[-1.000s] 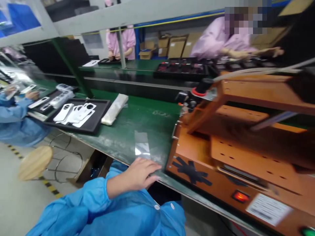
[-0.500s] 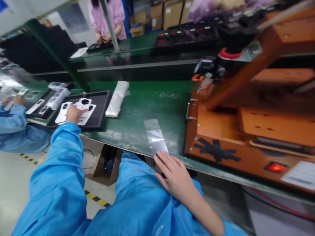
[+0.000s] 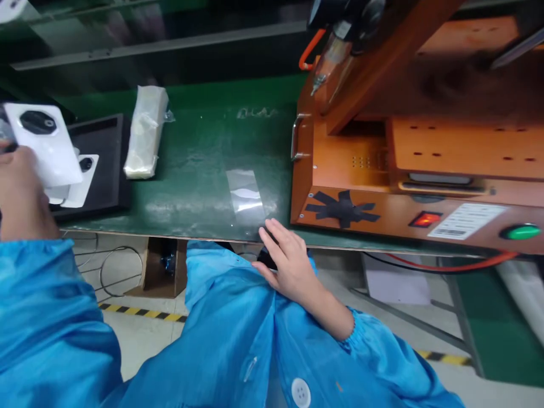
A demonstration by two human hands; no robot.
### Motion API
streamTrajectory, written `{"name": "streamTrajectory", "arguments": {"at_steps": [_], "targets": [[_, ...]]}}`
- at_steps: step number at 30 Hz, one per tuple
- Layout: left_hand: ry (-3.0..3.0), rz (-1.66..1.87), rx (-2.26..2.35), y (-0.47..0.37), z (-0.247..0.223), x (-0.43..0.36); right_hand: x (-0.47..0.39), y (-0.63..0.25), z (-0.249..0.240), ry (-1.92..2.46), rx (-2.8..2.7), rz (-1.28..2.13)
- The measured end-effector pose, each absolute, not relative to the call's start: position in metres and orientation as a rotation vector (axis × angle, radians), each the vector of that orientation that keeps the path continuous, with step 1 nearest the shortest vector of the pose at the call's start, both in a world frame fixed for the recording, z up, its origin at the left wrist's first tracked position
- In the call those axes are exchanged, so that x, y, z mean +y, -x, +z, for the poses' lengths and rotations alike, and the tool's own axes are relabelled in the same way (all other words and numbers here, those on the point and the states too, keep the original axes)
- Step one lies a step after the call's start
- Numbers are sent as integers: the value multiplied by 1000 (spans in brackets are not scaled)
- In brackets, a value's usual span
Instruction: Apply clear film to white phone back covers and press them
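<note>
At the far left, my left hand (image 3: 21, 195) is closed on a white phone back cover (image 3: 55, 150), a flat panel with a dark camera window at its top. The cover is raised above a black tray (image 3: 104, 170), and my fingertips are partly cut off by the picture edge. Another white cover (image 3: 80, 190) lies in the tray below it. My right hand (image 3: 291, 263) is at the table's front edge with its fingers stretched and nothing in them. Its fingertips are close to a clear film strip (image 3: 246, 198) lying on the green table (image 3: 191, 187).
A long white wrapped bundle (image 3: 147, 133) lies right of the tray. An orange machine (image 3: 348, 181) with a metal side handle, a lit red switch and a green button takes up the right side. Below the table stands an open cardboard box (image 3: 165, 272).
My left hand has lifted a white back cover out of the tray. The view has turned down and to the right. My right hand stays by the table edge near the film.
</note>
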State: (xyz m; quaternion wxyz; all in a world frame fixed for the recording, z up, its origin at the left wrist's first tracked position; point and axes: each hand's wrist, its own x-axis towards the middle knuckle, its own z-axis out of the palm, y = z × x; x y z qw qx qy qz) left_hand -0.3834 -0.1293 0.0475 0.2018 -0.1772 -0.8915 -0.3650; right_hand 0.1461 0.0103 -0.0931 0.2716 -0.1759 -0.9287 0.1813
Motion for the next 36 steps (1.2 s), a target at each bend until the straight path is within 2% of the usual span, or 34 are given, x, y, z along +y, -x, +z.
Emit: {"name": "streamTrajectory", "arguments": {"at_steps": [3, 7, 9, 12, 14, 18, 20, 26, 31, 36], "targets": [[745, -1290, -2520, 305, 16, -111, 11, -157, -92, 542, -2344, 464], [887, -1457, -2754, 213, -32, -90, 10, -168, -95, 602, -2212, 409], [961, -1358, -2773, 194, -46, -87, 12, -170, -98, 601, -2228, 391], [1153, -889, -2640, 181, -52, -85, 16, -171, -99, 640, -2256, 382], [1307, -718, -2479, 166, -53, -81, 18, -169, -97, 652, -2242, 395], [1969, -798, -2382, 114, -65, -59, 21, -148, -84, 589, -2229, 439], [2096, -776, -2428, 95, -73, -50, 24, -130, -76, 607, -2301, 444], [1968, -931, -2569, 88, -74, -46, 50, -79, -64, 734, -2570, 443], [1858, -1121, -2610, 87, -74, -44, 56, -74, -68, 706, -2667, 361], [1956, -947, -2561, 83, -80, -47, 46, -91, -75, 604, -2509, 241]]}}
